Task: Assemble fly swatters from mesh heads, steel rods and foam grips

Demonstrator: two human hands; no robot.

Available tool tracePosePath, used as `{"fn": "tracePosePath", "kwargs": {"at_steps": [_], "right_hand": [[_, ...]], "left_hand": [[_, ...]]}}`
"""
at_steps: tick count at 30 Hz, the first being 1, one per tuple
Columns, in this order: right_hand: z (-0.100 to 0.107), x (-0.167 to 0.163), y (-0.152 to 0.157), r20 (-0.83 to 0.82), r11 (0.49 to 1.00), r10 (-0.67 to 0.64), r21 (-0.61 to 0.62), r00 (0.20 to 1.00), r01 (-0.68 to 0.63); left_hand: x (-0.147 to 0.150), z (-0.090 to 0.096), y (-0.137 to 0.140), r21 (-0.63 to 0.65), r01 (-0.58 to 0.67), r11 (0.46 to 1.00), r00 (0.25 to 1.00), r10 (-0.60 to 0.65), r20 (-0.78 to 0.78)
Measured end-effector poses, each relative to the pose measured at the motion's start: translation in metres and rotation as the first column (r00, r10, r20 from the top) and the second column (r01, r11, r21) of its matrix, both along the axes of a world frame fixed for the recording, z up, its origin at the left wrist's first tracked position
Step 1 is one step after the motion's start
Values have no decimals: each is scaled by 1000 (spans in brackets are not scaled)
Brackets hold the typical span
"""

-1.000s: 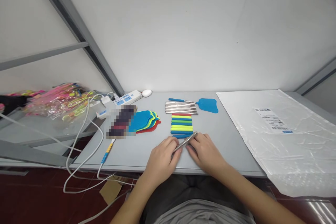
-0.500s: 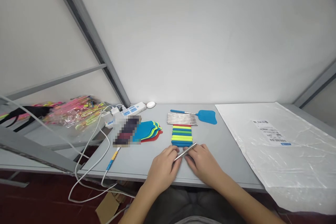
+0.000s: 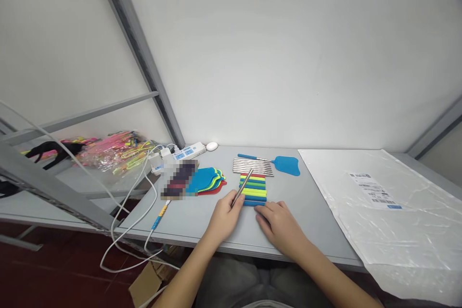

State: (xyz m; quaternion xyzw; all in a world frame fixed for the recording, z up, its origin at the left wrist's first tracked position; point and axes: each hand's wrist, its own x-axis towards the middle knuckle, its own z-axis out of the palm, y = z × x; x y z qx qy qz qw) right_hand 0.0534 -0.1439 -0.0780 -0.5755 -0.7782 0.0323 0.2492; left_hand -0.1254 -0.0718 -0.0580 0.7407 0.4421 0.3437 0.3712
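Note:
My left hand [image 3: 226, 216] is closed around the lower end of a silver metal rod [image 3: 242, 186], which tilts up and to the right over the row of tubes. My right hand [image 3: 279, 224] rests low on the table, its fingers bent over the right end of a blue handle tube [image 3: 249, 203] at the front of the row. Behind it lie several yellow, green, blue and red handle tubes [image 3: 256, 186] side by side. Farther back is a row of silver rods [image 3: 252, 166]. A blue fly swatter [image 3: 288, 165] with rod and handle lies behind them.
Loose swatter heads [image 3: 202, 179] in blue, yellow and red are stacked on the left beside a pixelated object [image 3: 179, 180]. A power strip [image 3: 189, 151] and white cables stand behind. A large white plastic bag [image 3: 378, 231] covers the right side. Bagged colourful items [image 3: 111, 151] lie far left.
My left hand has swung the rod's far end up and away over the tubes. The rod has left my right hand, whose fingers are now at the front blue tube, slightly apart from the row.

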Motion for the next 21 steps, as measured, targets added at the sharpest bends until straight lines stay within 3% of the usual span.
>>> {"fn": "tracePosePath", "kwargs": {"at_steps": [4,8,11,15,21], "right_hand": [[1,2,-1,-24,1000,-1,17,1000,1],[0,6,-3,-40,995,-102,20,994,102],[0,8,-6,-67,987,-160,-8,985,160],[0,12,-9,-45,977,-215,-8,976,215],[-5,18,-21,105,965,-263,49,959,259]], "left_hand": [[6,-4,3,-10,-54,998,996,55,65],[1,-5,-3,-44,-44,998,998,46,42],[-4,-5,-7,-56,-11,998,996,6,-92],[-5,-8,-6,41,-17,999,954,28,-299],[-3,-11,-4,132,-12,991,925,61,-375]]}}
